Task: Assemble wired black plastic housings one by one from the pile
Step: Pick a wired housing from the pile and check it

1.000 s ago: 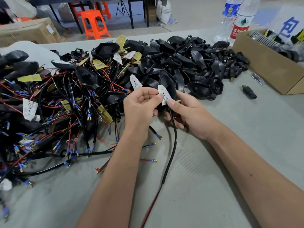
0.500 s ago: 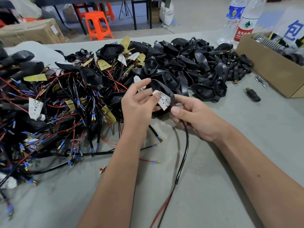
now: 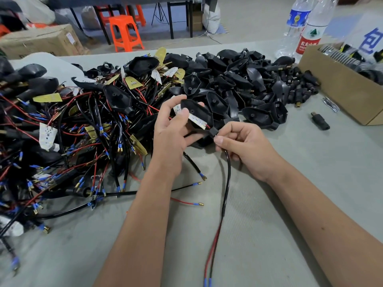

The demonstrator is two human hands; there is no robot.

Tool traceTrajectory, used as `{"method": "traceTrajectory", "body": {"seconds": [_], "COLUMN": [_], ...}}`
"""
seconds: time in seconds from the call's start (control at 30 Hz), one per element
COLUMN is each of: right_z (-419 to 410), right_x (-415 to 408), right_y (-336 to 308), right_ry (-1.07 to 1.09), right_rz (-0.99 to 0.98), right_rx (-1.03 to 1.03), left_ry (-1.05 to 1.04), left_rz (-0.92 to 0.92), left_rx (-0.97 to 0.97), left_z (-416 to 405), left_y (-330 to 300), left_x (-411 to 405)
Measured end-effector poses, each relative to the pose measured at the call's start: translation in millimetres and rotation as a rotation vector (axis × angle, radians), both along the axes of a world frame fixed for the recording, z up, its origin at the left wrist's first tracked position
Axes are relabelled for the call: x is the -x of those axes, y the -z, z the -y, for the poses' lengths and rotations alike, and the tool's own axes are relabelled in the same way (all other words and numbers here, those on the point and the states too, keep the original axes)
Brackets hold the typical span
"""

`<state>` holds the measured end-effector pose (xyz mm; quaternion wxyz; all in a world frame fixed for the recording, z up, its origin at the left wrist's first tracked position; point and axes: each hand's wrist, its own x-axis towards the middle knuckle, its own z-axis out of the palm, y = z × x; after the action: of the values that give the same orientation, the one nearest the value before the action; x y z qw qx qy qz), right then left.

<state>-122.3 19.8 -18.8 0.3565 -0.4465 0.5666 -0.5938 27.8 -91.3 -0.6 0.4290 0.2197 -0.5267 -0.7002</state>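
My left hand holds a black plastic housing tilted above the table, with a small white LED board lying against its open side under my thumb. My right hand pinches the black sleeved cable right at the housing's neck. The cable hangs down toward me and splits into a red and a black wire with blue terminals. A pile of empty black housings lies behind my hands. To the left is a tangle of wired boards and housings.
An open cardboard box of parts stands at the right, two water bottles behind it. A loose black connector lies near the box. The grey table extends bare in front. Orange stool and cartons stand beyond the far edge.
The housing has come up into my left hand and the white board now sits against it. My right hand slid down the cable to the housing's neck.
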Motion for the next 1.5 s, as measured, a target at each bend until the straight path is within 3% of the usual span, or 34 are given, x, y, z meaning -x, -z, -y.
{"method": "traceTrajectory", "body": {"seconds": [0.13,0.4,0.5,0.7,0.93,1.3,1.5], "right_z": [0.7,-0.3,0.4,-1.9,-1.6,-0.2,-0.2], "right_x": [-0.4,-3.9,-4.8,-12.3,-17.2,-18.2,-17.6], "right_y": [0.2,-3.2,-2.3,1.1,2.2,1.5,1.6], "right_ry": [0.04,-0.147,-0.116,0.129,0.293,0.217,0.244], "right_rz": [-0.022,-0.105,-0.138,-0.363,-0.583,-0.596,-0.576], "right_rx": [-0.017,-0.114,-0.104,0.049,0.096,0.107,0.099], "left_ry": [-0.078,-0.352,-0.403,-0.424,-0.347,-0.3,-0.163], "left_rz": [0.004,-0.044,-0.018,-0.034,-0.063,-0.011,0.021], "left_rx": [0.027,0.058,0.046,0.08,-0.041,-0.102,-0.054], "left_z": [-3.6,-0.5,2.7,-0.8,-3.8,0.7,-4.0], "left_y": [-0.5,1.7,3.6,0.5,-2.4,6.8,5.5], "left_x": [2.2,5.7,6.0,6.8,7.3,13.8,15.3]}}
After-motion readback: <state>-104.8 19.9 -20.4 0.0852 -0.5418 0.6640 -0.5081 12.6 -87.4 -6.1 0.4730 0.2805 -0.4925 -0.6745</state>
